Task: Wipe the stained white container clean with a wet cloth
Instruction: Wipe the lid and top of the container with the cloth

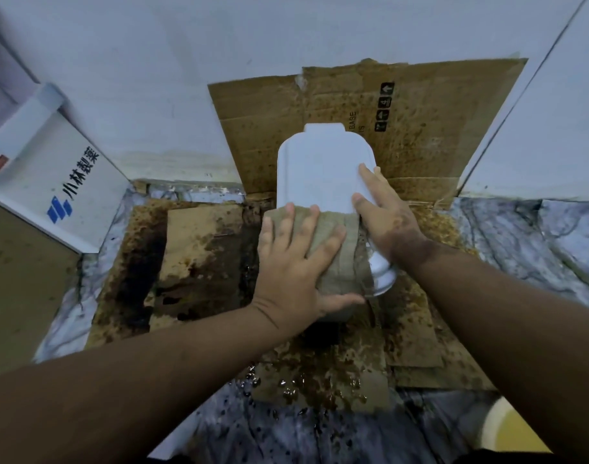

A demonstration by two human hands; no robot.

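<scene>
One marbled floor, splashed brown, meets a pale wall. Two main sheets of stained cardboard: one flat, one propped at 1 o'clock, printed "BASE" with shipping arrows. One white box at 9 o'clock, blue logo and East Asian lettering. One white container at centre on the cardboard. One cloth draped over it; left hand presses it, fingers spread flat. Right hand steadies the container's edge, fingers straight. One yellowish bowl at 5 o'clock.
</scene>
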